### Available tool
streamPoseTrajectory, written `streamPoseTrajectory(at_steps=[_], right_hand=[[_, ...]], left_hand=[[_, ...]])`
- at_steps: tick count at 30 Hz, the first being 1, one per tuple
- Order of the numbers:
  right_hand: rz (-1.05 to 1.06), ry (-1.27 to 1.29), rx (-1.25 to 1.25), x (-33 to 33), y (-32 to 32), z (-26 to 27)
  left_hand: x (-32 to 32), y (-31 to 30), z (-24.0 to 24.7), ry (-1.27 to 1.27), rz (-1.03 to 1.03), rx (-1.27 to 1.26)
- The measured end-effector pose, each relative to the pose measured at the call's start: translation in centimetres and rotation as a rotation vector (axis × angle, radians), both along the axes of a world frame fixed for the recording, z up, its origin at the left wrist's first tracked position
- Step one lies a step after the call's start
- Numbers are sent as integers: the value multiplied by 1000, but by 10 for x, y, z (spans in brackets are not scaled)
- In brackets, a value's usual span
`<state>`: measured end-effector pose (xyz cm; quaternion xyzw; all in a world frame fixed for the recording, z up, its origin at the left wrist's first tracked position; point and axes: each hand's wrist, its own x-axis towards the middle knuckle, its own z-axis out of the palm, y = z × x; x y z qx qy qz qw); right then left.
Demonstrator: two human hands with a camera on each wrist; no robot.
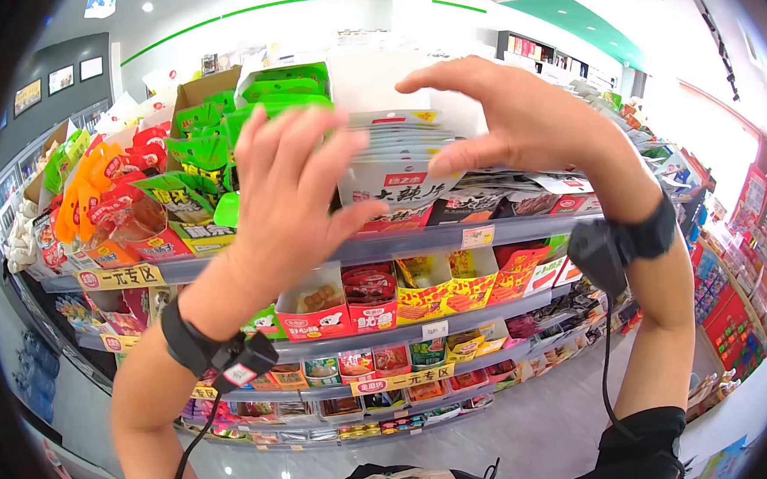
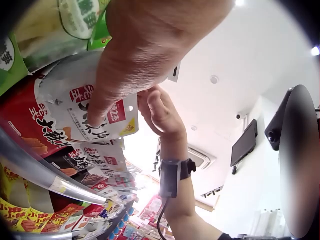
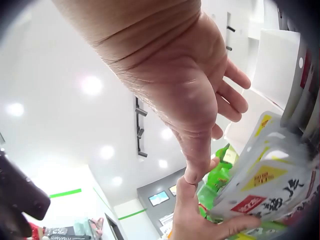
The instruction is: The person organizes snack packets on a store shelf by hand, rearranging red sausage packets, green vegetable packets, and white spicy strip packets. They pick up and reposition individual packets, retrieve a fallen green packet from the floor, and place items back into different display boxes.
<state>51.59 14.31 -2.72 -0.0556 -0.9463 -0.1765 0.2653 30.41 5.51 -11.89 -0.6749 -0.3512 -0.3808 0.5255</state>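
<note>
A stack of silver-grey snack packets [image 1: 406, 172] stands upright in a box on the top shelf. Over the packets' left side is my left hand [image 1: 288, 188], fingers spread and slightly blurred. In the left wrist view its thumb lies across the front packet [image 2: 75, 100]; whether it touches is unclear. My right hand [image 1: 512, 113] is raised at the packets' right, fingers extended and thumb apart, with nothing held. The right wrist view shows the right hand [image 3: 185, 90] beside the packets [image 3: 270, 175], the left hand's thumb near their lower part.
Green packets [image 1: 278, 92] fill boxes left of the stack, with orange and red ones farther left. A shelf edge [image 1: 357, 245] with price tags runs below. Lower shelves hold more boxed snacks, and another display [image 1: 731, 324] stands at the right.
</note>
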Motion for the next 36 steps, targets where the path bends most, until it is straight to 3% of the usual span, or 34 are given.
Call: streamPoseTrajectory(at_steps=[2, 3, 6, 11, 21, 29, 32, 36], right_hand=[[9, 29, 180, -4, -10, -16], [13, 43, 270, -7, -14, -23], [-61, 88, 284, -22, -17, -40], [-165, 192, 192, -48, -13, -53], [-133, 196, 160, -43, -16, -69], [-144, 267, 283, -42, -6, -65], [-137, 213, 220, -46, 10, -55], [-189, 10, -78, -51, 14, -38]], left_hand=[[-8, 0, -43, 111, -132, 54], [-12, -2, -66, 197, -184, -69], [-3, -1, -101, 163, -143, -238], [0, 19, -89, -90, -69, -340], [6, 31, -108, -161, 29, -273], [11, 35, -106, -312, -134, -270], [11, 38, -106, -313, -166, -268], [9, 42, -107, -283, -175, -242]])
